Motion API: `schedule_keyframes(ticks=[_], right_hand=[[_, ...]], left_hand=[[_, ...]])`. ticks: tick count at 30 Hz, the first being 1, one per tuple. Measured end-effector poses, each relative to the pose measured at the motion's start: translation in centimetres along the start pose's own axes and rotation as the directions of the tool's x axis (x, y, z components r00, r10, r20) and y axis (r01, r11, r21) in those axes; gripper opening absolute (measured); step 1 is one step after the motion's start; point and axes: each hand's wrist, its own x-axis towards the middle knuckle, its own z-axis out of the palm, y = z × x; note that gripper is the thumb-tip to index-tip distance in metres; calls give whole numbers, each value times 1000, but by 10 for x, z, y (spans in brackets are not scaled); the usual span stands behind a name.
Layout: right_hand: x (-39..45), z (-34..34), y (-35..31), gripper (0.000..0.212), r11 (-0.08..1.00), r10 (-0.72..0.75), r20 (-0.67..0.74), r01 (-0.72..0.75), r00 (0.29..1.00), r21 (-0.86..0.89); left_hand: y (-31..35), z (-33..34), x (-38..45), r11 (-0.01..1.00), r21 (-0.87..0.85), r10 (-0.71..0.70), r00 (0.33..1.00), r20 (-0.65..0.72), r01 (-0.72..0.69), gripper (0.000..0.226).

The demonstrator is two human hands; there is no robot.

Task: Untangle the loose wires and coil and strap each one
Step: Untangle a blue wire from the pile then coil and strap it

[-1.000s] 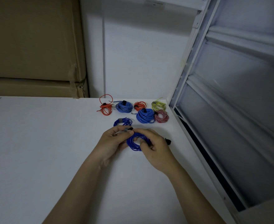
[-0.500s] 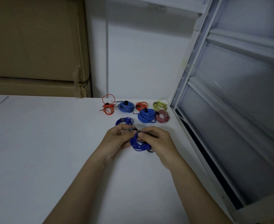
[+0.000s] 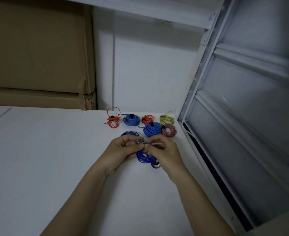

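Well, a stack of cardboard boxes (image 3: pixel 38 57) stands against the wall behind the white table (image 3: pixel 38 167), and a white metal shelf frame (image 3: pixel 208 68) leans along its right edge. At the far corner of the table I count seven finished bundles: two red coils (image 3: pixel 112 120) (image 3: pixel 148 118), three blue coils (image 3: pixel 131 119) (image 3: pixel 152 129) (image 3: pixel 129 133), one yellow-green coil (image 3: pixel 166 119) and one pink coil (image 3: pixel 169 130). The nearest blue one is half hidden behind the hands, and the pink one touches the big blue one. Each visible bundle carries a dark strap (the yellow one's is hard to make out).

Over the table, near the right edge, both hands meet. The left hand (image 3: pixel 121 150) curls around the blue wire coil (image 3: pixel 144 157) and pinches the grey strap (image 3: pixel 140 142) at its top. The right hand (image 3: pixel 165 152) pinches the strap's other end, thumb against fingers. A dark loop (image 3: pixel 155 166) peeks out under the coil.
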Motion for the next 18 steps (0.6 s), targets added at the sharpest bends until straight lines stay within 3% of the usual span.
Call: schedule_keyframes(ticks=[3, 8, 12, 18], right_hand=[[2, -4, -7, 41, 994, -87, 45, 90, 995, -59], [8, -11, -19, 35, 949, -164, 150, 197, 975, -245], [10, -12, -26, 28, 964, -160, 149, 187, 976, -190], [7, -3, -33, 27, 987, -160, -25, 160, 987, -7]], left_hand=[[8, 3, 0, 992, 124, -14, 1000, 8, 13, 21], [27, 7, -4, 973, 232, -20, 999, 37, 11, 32], [35, 10, -6, 966, 258, 22, 1000, 20, -26, 39], [38, 22, -12, 888, 408, 243, 970, -22, -213, 22]])
